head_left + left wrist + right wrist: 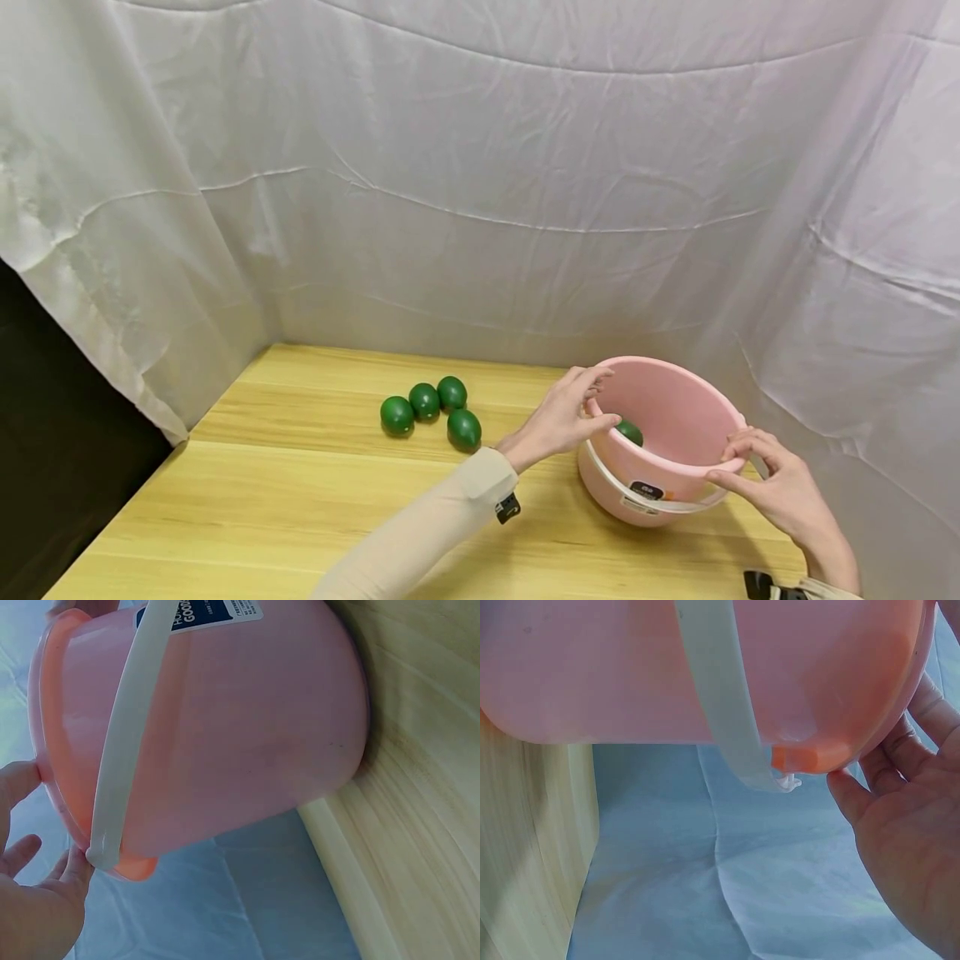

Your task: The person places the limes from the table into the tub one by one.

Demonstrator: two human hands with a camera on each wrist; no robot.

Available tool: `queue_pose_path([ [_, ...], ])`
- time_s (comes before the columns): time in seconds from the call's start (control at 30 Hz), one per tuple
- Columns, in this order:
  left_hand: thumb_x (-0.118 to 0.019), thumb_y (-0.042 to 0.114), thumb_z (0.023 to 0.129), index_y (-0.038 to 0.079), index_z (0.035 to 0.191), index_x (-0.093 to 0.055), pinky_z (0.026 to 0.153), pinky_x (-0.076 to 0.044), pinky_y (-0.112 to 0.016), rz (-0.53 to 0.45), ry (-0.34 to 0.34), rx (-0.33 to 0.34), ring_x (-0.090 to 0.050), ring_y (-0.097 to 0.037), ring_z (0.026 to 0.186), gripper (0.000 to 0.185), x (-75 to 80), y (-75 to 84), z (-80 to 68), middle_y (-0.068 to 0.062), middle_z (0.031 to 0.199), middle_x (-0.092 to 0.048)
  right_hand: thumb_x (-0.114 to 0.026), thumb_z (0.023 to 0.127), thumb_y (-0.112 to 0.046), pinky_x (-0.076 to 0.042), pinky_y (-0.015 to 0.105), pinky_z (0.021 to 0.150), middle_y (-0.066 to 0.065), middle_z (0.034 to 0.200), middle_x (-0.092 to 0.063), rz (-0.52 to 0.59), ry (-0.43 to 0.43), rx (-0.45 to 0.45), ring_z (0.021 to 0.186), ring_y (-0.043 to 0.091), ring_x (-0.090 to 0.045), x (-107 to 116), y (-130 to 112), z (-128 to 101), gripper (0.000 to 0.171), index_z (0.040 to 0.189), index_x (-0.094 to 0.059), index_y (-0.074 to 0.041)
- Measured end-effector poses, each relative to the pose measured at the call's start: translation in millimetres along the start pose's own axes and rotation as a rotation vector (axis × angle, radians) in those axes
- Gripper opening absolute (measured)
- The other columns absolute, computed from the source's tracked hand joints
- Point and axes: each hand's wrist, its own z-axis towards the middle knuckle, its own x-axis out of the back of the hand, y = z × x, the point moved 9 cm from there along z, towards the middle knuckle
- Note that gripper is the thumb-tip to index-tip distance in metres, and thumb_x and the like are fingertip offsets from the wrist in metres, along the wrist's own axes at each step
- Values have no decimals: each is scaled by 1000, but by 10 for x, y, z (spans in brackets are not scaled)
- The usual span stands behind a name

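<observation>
Cloth (480,167) hangs behind the wooden table (262,500). Your right hand (783,483) pinches the rim of the upright pink bucket (637,468); your left hand (561,418), across its mouth and nearer four green limes (424,402), touches it, pinching or not you cannot tell. Only the head view shows another lime (630,432) inside.

A pink bucket (675,408) stands mouth up on the bench (247,500), white handle (127,742) (lowered) across its labelled side. One green fruit (631,432) shows inside; four matching fruits (424,402) lie clustered to its left.
</observation>
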Motion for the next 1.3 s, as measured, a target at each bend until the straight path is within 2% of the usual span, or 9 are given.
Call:
queue_pose_path([
  [0.17,-71,28,91,11,137,-51,90,-46,-17,16,10,-22,-60,-18,110,53,11,13,-11,-10,128,-57,-81,71,8,-30,2,102,-13,102,-55,-3,-6,-7,121,-3,-46,-5,1,-5,25,84,-63,-4],
  [0.33,-71,25,91,12,135,-54,85,-44,-13,29,43,-73,-60,-13,100,50,52,46,-29,-3,122,-59,-81,70,9,-30,2,101,-16,103,-55,-3,-1,-4,118,-3,-46,-5,1,-5,26,84,-63,-3],
  [0.47,-73,21,89,11,136,-54,92,-45,-14,21,68,-88,-62,-12,102,52,102,41,-59,-3,121,-60,-81,69,11,-30,3,101,-14,101,-56,9,9,10,114,-2,-48,-3,-3,2,27,83,-64,-4],
  [0.57,-73,18,88,10,138,-54,99,-45,-18,12,70,-70,-62,-13,111,53,136,9,-85,-5,126,-60,-81,69,11,-30,3,102,-14,101,-56,13,7,11,116,-1,-48,-9,-1,6,27,83,-64,-4],
  [0.67,-71,16,89,11,139,-53,101,-44,-19,10,68,-49,-60,-15,117,53,160,-40,-103,-7,130,-59,-81,69,10,-30,3,102,-15,101,-56,8,0,8,117,-2,-47,-16,-2,10,26,83,-63,-4],
  [0.93,-68,21,93,12,139,-53,101,-47,-24,11,52,-17,-60,-18,121,49,238,-164,-173,-5,134,-61,-81,69,10,-31,3,101,-14,101,-56,5,5,17,112,-3,-48,-21,-5,13,27,82,-63,-5],
  [1.3,-66,23,95,14,139,-54,102,-48,-32,37,17,103,-59,-21,122,47,403,-457,-357,-5,134,-62,-81,69,12,-31,3,102,-12,101,-55,5,11,18,117,-2,-48,1,2,-2,27,82,-63,-4],
])
